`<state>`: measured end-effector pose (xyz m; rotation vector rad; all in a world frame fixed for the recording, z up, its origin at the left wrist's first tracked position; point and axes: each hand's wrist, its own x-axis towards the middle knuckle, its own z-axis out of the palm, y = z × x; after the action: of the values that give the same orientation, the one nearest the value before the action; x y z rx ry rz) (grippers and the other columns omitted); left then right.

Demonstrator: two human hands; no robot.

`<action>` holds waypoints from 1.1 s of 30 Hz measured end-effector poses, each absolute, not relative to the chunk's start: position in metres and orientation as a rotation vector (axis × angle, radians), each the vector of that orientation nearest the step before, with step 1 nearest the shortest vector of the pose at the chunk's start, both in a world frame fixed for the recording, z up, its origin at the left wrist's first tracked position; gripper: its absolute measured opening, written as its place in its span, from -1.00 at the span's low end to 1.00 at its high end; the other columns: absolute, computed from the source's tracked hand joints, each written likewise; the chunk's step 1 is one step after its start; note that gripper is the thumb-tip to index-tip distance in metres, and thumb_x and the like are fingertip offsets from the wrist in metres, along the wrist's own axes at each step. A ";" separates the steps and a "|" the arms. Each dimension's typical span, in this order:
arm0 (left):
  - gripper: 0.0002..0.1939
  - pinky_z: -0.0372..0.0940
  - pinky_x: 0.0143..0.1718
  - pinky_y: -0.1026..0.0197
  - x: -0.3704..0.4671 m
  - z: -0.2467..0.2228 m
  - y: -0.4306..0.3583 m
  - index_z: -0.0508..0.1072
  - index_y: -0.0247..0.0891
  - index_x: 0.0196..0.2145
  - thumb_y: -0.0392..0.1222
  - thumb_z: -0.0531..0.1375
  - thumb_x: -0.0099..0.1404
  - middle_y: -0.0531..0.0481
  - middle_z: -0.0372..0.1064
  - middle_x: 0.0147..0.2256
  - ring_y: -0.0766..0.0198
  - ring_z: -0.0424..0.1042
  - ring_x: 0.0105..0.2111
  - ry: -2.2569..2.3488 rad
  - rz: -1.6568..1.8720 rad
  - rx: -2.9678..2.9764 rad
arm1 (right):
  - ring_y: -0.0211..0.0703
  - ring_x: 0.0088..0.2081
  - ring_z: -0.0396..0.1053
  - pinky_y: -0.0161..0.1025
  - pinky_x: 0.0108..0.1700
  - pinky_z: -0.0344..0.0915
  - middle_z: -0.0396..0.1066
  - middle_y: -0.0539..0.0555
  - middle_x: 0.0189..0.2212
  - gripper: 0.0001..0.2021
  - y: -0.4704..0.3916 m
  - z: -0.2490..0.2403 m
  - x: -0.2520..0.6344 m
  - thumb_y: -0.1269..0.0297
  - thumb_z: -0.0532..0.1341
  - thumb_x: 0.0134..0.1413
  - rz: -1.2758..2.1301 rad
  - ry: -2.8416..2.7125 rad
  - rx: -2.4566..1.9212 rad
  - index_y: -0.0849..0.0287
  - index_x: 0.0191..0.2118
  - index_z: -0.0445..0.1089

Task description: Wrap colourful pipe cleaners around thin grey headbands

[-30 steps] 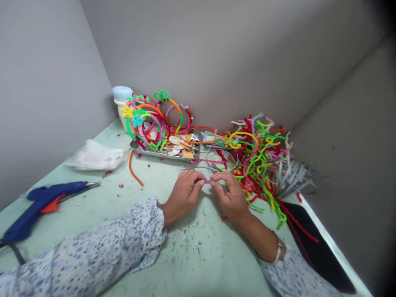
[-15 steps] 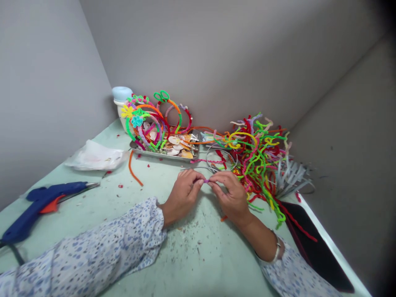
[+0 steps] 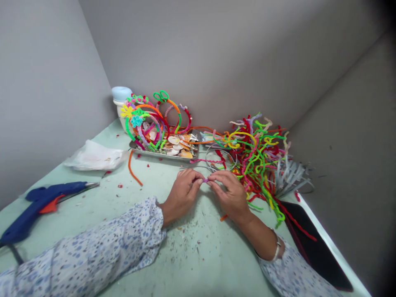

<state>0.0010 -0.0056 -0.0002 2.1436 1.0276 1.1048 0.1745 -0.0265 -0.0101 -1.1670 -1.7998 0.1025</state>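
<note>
In the head view, the left hand (image 3: 182,192) and the right hand (image 3: 230,194) meet above the counter (image 3: 192,268), each pinching the small purple piece (image 3: 205,180) between thumb and fingertips; its ends are hidden by the fingers. Just beyond them lie grey hoops (image 3: 236,160). Farther back, a metal tray (image 3: 163,155) carries shells (image 3: 175,140), with fuzzy headbands (image 3: 179,111) upright in and around it. A tangle of fuzzy stems (image 3: 260,152) spreads beside the right hand. To the left are a plastic bag (image 3: 95,156), an orange stem (image 3: 134,169) and, nearer, a blue glue gun (image 3: 40,210).
</note>
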 end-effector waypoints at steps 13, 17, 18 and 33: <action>-0.82 0.16 -0.09 0.13 0.001 -0.001 -0.006 0.36 -0.23 -0.30 -0.21 -0.01 0.37 0.00 0.34 -0.32 0.22 0.29 -0.23 1.022 1.113 2.149 | -0.11 -0.19 0.39 -0.07 -0.09 0.30 0.46 0.05 -0.28 -0.89 -0.027 -0.010 0.174 0.31 0.22 0.12 0.035 -1.807 -1.162 0.03 -0.22 0.46; -0.82 0.16 -0.09 0.13 0.001 -0.001 -0.006 0.36 -0.23 -0.31 -0.20 -0.01 0.38 0.01 0.34 -0.33 0.23 0.29 -0.24 1.020 1.113 2.156 | -0.11 -0.18 0.38 -0.07 -0.07 0.28 0.45 0.05 -0.27 -0.89 -0.027 -0.010 0.174 0.30 0.20 0.14 0.035 -1.823 -1.181 0.03 -0.21 0.45; -0.81 0.15 -0.09 0.12 0.001 -0.001 -0.006 0.36 -0.22 -0.31 -0.19 -0.01 0.38 0.01 0.34 -0.33 0.23 0.30 -0.24 1.021 1.111 2.157 | -0.11 -0.17 0.38 -0.07 -0.07 0.28 0.45 0.05 -0.27 -0.89 -0.027 -0.010 0.174 0.30 0.20 0.14 0.035 -1.826 -1.187 0.04 -0.21 0.44; -0.82 0.14 -0.10 0.13 0.001 0.000 -0.006 0.36 -0.24 -0.30 -0.21 -0.02 0.38 0.01 0.34 -0.33 0.23 0.28 -0.24 1.001 1.108 2.196 | -0.09 -0.10 0.31 -0.09 -0.02 0.20 0.39 0.09 -0.19 -0.91 -0.027 -0.006 0.172 0.29 0.11 0.21 0.157 -1.933 -1.232 0.11 -0.22 0.34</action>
<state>0.0011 -0.0059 0.0001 2.1960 1.0010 1.1079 0.1721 -0.0269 -0.0056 -1.2316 -1.9331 0.1575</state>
